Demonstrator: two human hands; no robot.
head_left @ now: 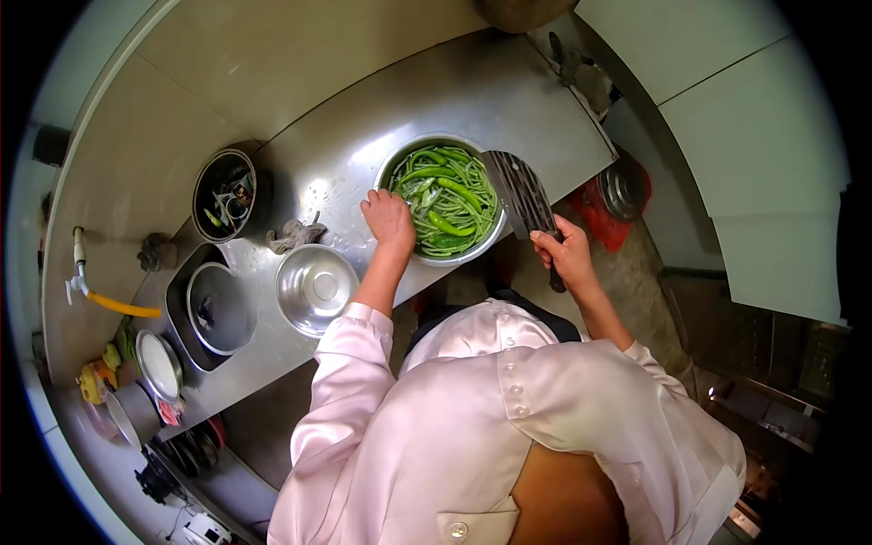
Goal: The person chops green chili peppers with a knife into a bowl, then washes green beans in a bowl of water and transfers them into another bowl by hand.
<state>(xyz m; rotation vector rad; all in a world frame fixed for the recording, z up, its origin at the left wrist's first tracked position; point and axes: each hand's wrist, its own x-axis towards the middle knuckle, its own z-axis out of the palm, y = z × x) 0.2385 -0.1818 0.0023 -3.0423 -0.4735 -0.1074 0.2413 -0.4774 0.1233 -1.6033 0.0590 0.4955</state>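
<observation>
The right hand (565, 254) grips a broad-bladed tool (520, 193) by its dark handle, the left hand (389, 221), whose hold I cannot tell, lies at the left rim of a bowl (445, 261), green beans (454, 186) sit inside it, and the metal counter (545, 100) stretches beyond to the wall (381, 41).

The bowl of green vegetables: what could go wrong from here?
The bowl sits close to the front edge of the counter, so a knock might tip it. The right hand holds a wide-bladed utensil across the bowl from the left hand; a careless swing could catch it.
</observation>
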